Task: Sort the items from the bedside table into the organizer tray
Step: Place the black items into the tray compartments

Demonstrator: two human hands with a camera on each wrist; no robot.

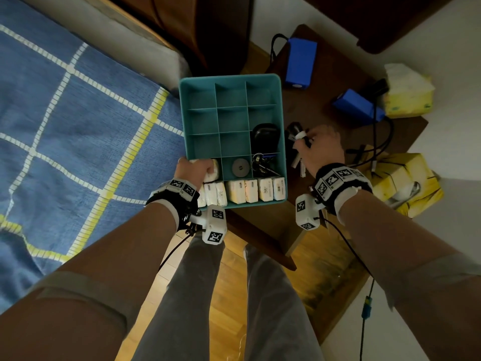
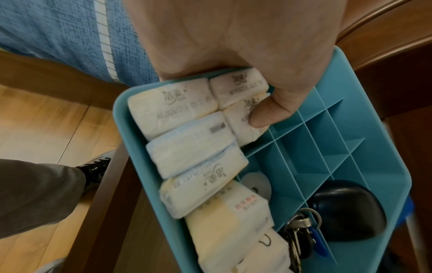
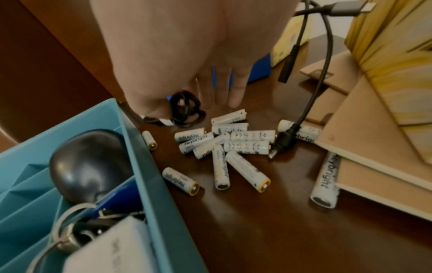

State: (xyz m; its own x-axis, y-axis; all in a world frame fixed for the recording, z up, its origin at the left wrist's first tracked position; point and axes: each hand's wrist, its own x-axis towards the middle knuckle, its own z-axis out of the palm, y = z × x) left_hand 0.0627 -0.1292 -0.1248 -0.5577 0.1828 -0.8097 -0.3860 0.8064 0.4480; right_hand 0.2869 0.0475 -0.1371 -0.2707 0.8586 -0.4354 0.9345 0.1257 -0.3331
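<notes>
The teal organizer tray (image 1: 229, 77) rests on the dark wooden bedside table (image 1: 260, 230). My left hand (image 1: 197, 168) grips its near-left corner, the thumb (image 2: 268, 110) inside on the tissue packs (image 2: 187, 129) that fill the front row. The tray (image 2: 364, 129) also holds a black oval case (image 1: 265, 135), keys (image 1: 263, 162) and a grey disc (image 1: 240, 167). Just right of the tray, my right hand (image 1: 304, 138) pinches a coiled black cable (image 3: 184, 109) with a white tie, low over the table. Several white batteries (image 3: 233, 140) lie loose under that hand.
Two blue boxes (image 1: 300, 62) (image 1: 358, 105) with black cables (image 1: 377, 142) sit at the table's back. Yellow tissue packs (image 1: 408, 97) (image 1: 406, 183) and cardboard boxes (image 3: 374, 147) crowd the right side. A bed with a blue checked blanket (image 1: 65, 126) lies left.
</notes>
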